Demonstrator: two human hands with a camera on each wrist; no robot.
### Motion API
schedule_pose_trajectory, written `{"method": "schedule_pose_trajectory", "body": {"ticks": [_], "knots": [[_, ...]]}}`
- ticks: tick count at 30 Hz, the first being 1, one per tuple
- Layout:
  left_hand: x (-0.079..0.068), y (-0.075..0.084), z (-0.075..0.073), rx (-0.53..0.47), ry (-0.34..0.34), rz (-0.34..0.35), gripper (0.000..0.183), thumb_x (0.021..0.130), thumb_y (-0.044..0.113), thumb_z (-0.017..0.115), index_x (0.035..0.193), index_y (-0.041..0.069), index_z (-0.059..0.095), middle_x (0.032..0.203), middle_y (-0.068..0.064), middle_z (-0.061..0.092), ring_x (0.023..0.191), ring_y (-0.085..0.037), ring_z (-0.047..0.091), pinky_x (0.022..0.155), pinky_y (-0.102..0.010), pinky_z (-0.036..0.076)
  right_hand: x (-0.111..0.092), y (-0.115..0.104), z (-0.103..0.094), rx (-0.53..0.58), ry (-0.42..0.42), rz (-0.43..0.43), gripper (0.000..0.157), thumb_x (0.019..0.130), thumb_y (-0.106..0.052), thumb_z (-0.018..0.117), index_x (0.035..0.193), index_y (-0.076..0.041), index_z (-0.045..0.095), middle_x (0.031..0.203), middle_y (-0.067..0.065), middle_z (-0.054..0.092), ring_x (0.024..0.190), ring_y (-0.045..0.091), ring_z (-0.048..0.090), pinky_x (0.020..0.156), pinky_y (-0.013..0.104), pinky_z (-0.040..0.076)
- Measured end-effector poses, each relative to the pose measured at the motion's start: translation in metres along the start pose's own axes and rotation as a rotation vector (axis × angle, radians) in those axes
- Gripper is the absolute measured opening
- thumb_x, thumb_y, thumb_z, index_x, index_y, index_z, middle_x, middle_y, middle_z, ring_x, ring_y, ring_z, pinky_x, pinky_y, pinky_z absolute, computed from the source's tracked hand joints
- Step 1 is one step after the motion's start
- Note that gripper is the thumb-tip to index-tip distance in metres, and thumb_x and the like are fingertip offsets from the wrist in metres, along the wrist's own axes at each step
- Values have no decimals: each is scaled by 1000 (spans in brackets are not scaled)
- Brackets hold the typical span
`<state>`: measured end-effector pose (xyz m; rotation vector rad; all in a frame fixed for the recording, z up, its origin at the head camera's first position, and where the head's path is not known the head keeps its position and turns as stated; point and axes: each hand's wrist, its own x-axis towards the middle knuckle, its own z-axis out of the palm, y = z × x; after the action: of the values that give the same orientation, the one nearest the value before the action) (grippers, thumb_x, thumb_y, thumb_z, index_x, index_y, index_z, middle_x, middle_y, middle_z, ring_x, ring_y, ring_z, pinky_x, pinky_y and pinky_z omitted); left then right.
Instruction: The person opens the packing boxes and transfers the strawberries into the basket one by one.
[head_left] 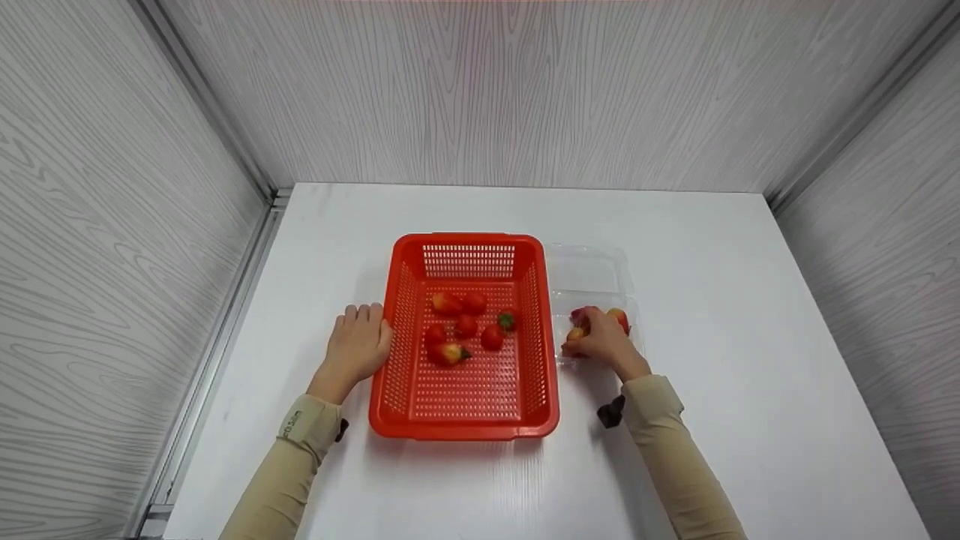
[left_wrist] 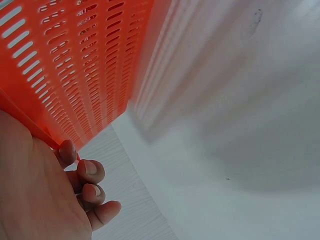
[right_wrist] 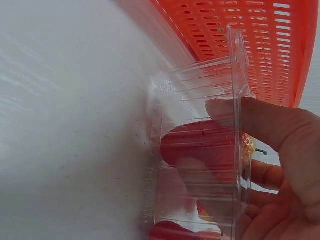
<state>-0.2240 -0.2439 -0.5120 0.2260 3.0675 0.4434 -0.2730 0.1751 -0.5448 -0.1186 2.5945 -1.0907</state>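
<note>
My left hand [head_left: 356,345] holds the left rim of a red slatted plastic basket [head_left: 384,397]; in the left wrist view its fingertips [left_wrist: 92,167] curl by the rim, with the thumb hidden. My right hand [head_left: 604,346] reaches down into a clear plastic box [head_left: 589,270] to the right of the basket. Through the box wall, the right wrist view shows thumb and finger around a smooth red fruit [right_wrist: 200,142]. A yellowish piece with a thin dark stem [right_wrist: 248,143] shows behind the wall. Another red fruit [right_wrist: 172,232] lies lower in the box.
Several red, tomato-like pieces [head_left: 492,337] lie in the basket, along with red-and-yellow ones [head_left: 448,354] and one with a green leafy top [head_left: 506,321]. A red-yellow fruit [head_left: 619,319] sits at the box's right side. Pale wood-grain panels [head_left: 480,97] enclose the white table [head_left: 720,300].
</note>
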Motion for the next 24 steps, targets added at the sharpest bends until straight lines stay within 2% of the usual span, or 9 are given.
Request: {"method": "schedule_pose_trajectory", "body": {"ticks": [12, 16, 19, 24], "knots": [[2, 0, -1, 5, -41, -23, 25, 101, 23, 33, 102, 2, 46, 90, -13, 45, 85, -32, 39, 77, -46, 34, 0, -1, -2, 7, -4, -25, 48, 77, -14, 82, 116, 3, 60, 98, 15, 63, 90, 27, 57, 82, 41, 47], [2, 0, -1, 7, -43, -24, 25, 101, 24, 34, 103, 2, 47, 90, -13, 45, 86, -32, 40, 78, -46, 34, -2, -2, -4, 21, 1, -30, 47, 77, -12, 80, 116, 3, 60, 102, 16, 64, 91, 27, 58, 83, 41, 47], [2, 0, -1, 4, -44, -24, 25, 101, 24, 34, 103, 2, 47, 90, -13, 45, 86, -32, 40, 78, -46, 34, -2, -3, -6, 19, 11, -40, 43, 74, -10, 82, 108, 3, 59, 108, 17, 64, 91, 27, 56, 82, 41, 47], [2, -1, -1, 0, -43, -23, 26, 102, 24, 33, 103, 2, 46, 90, -14, 45, 86, -32, 40, 78, -47, 35, -3, -7, -12, 6, 11, -14, 45, 67, -11, 87, 97, -3, 54, 118, 16, 63, 91, 26, 54, 72, 37, 47]]}}
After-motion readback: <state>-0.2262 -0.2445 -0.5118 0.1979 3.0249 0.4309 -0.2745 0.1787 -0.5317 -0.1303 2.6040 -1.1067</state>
